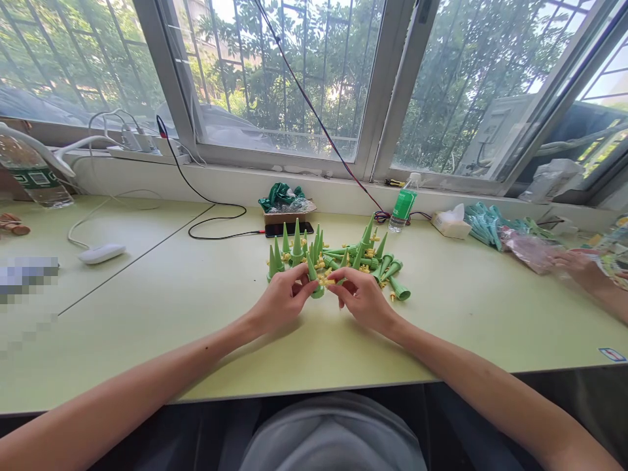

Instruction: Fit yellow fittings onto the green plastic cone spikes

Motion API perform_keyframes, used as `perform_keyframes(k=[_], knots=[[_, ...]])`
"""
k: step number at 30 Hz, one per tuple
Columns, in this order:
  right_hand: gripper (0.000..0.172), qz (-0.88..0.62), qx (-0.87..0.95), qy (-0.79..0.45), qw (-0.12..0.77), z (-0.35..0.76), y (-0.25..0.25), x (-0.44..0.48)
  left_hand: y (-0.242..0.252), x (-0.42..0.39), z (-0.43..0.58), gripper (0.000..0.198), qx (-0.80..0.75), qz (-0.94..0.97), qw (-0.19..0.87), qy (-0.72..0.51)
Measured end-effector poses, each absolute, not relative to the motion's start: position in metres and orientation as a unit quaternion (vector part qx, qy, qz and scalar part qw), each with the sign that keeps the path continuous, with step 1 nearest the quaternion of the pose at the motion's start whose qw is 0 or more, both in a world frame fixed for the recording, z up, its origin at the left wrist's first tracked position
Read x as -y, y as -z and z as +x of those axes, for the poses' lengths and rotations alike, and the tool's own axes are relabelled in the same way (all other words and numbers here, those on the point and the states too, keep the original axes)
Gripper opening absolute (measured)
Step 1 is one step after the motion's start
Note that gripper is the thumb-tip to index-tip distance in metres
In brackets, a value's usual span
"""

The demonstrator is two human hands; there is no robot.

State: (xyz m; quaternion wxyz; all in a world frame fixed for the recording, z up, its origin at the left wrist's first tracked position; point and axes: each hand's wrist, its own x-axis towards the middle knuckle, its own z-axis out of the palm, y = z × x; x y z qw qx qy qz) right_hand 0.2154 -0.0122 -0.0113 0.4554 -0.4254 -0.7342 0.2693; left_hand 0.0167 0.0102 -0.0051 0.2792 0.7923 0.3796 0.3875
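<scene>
Near the middle of the table, my left hand (pixel 283 292) is closed on a green plastic plant watering spike (pixel 313 269), its point up and its wide round end down. My right hand (pixel 364 296) pinches a small yellow plastic valve (pixel 326 281) close to that spike; whether the two parts are joined I cannot tell. Just behind my hands stand several more green spikes (pixel 297 243), points up. To the right a pile of green spikes (pixel 391 268) lies on its side, with small yellow valves among them.
A phone (pixel 289 229) on a black cable lies behind the spikes, near a small cardboard box (pixel 290 214). Further right stand a water bottle (pixel 404 204) and a tissue box (pixel 450 222). Another person's hand (pixel 581 267) is at the far right. A white mouse (pixel 102 254) lies left.
</scene>
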Motion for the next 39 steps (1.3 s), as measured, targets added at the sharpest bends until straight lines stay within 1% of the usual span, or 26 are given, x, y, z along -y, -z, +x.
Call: perform_keyframes(k=[4, 7, 12, 15, 17, 19, 23, 29, 33, 39], knots=[[0.017, -0.438, 0.738, -0.266, 0.439, 0.2158, 0.0106, 0.012, 0.0056, -0.0079, 0.0168, 0.023, -0.38, 0.816, 0.209, -0.381], [0.02, -0.442, 0.744, -0.259, 0.43, 0.216, 0.0108, 0.0115, 0.0057, -0.0072, 0.0169, 0.025, -0.375, 0.827, 0.172, -0.383], [0.032, -0.448, 0.753, -0.24, 0.418, 0.2158, 0.0108, 0.0107, 0.0062, -0.0075, 0.0164, 0.024, -0.366, 0.836, 0.138, -0.385], [0.041, -0.457, 0.756, -0.23, 0.409, 0.2157, 0.0107, 0.0101, 0.0066, -0.0074, 0.0164, 0.024, -0.362, 0.839, 0.134, -0.384], [0.044, -0.459, 0.757, -0.226, 0.406, 0.2157, 0.0105, 0.0099, 0.0068, -0.0074, 0.0166, 0.024, -0.362, 0.84, 0.135, -0.381], [0.043, -0.457, 0.757, -0.229, 0.406, 0.2159, 0.0099, 0.0103, 0.007, -0.0075, 0.0166, 0.025, -0.364, 0.839, 0.134, -0.381], [0.027, -0.445, 0.756, -0.241, 0.414, 0.2166, 0.0086, 0.0117, 0.0071, -0.0086, 0.016, 0.023, -0.371, 0.837, 0.135, -0.379], [0.015, -0.44, 0.76, -0.242, 0.413, 0.2165, 0.0108, 0.0104, 0.0072, -0.0087, 0.0159, 0.023, -0.377, 0.837, 0.14, -0.371], [0.014, -0.439, 0.764, -0.242, 0.406, 0.2159, 0.0116, 0.0096, 0.0091, -0.0083, 0.0154, 0.024, -0.374, 0.84, 0.135, -0.37], [0.022, -0.434, 0.784, -0.224, 0.383, 0.2166, 0.0125, 0.008, 0.0121, -0.0106, 0.0153, 0.023, -0.361, 0.846, 0.123, -0.372]])
